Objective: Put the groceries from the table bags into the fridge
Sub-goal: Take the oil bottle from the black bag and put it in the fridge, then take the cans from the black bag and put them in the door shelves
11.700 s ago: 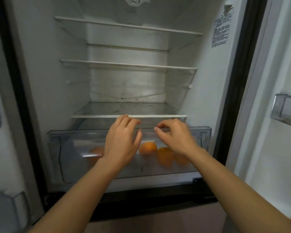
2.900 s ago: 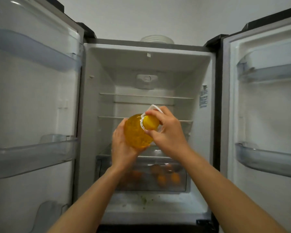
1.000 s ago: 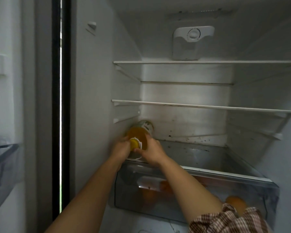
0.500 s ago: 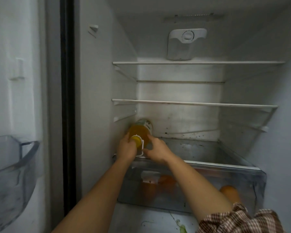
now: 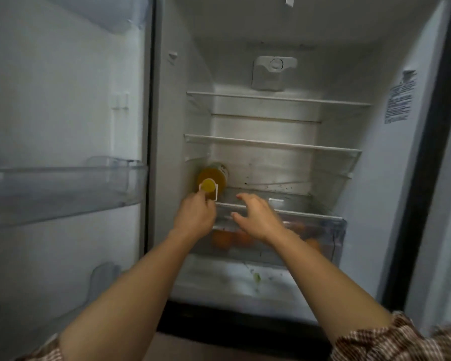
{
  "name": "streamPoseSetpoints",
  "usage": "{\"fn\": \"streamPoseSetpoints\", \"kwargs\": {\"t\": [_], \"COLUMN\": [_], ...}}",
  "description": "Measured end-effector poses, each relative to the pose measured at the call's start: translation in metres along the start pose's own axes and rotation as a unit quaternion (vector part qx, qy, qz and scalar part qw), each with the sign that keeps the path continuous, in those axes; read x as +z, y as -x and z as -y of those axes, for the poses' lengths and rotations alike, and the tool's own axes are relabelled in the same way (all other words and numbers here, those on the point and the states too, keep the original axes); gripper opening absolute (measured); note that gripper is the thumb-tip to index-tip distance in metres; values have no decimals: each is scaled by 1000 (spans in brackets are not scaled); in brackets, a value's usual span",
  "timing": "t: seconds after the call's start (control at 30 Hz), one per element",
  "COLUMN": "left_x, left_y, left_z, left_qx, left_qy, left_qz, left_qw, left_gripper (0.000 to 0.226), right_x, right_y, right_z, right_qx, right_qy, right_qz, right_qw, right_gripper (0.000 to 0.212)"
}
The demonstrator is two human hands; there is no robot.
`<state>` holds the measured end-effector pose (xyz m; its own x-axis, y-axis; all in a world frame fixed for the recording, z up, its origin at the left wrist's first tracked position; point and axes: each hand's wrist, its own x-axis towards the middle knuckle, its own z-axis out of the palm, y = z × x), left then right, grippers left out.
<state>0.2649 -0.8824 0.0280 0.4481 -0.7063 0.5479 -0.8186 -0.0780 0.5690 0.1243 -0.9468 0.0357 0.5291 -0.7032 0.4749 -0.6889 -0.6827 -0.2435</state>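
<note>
Bottle [image 5: 212, 178] of amber liquid, yellow cap, lies at the left edge of the lowest shelf [image 5: 271, 201] — left hand [image 5: 195, 217] at its cap, grip unclear; right hand [image 5: 258, 217] spread. Drawer [image 5: 333, 230] holds oranges [image 5: 221, 238].

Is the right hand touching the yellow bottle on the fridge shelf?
Apart. In the head view, a strip of bare shelf shows between the yellow bottle and the open right hand.

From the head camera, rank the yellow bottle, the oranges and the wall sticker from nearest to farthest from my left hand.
1. The yellow bottle: the left hand holds its cap end; it lies at the left of the lowest shelf.
2. The oranges: in the drawer, just below the hand.
3. The sticker: high on the right side.
</note>
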Motion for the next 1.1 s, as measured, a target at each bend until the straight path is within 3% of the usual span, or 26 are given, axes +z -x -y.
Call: {"fn": "streamPoseSetpoints", "kwargs": {"t": [0.23,0.43,0.67,0.9,1.1], "left_x": [-88,-186,-315,-483,-625], "left_y": [150,249,348,467,563], "left_z": [-6,34,129,273,374], "left_qx": [87,112,1,-156,-261], "left_qy": [-121,-237,-320,-405,-444], "left_qz": [-70,-95,-114,-101,-71], "left_qw": [986,960,940,895,854], "left_gripper": [34,38,34,39,41], "right_x": [-22,-16,22,88,149], "right_y": [130,214,279,345,412], "right_z": [76,175,330,550,736], "right_qx": [-42,-108,-223,-328,-369], "right_qy": [-4,-22,-54,-98,-127], "right_qz": [-38,-35,16,74,147], "right_qw": [998,993,973,937,909], "right_gripper": [54,51,52,49,51]}}
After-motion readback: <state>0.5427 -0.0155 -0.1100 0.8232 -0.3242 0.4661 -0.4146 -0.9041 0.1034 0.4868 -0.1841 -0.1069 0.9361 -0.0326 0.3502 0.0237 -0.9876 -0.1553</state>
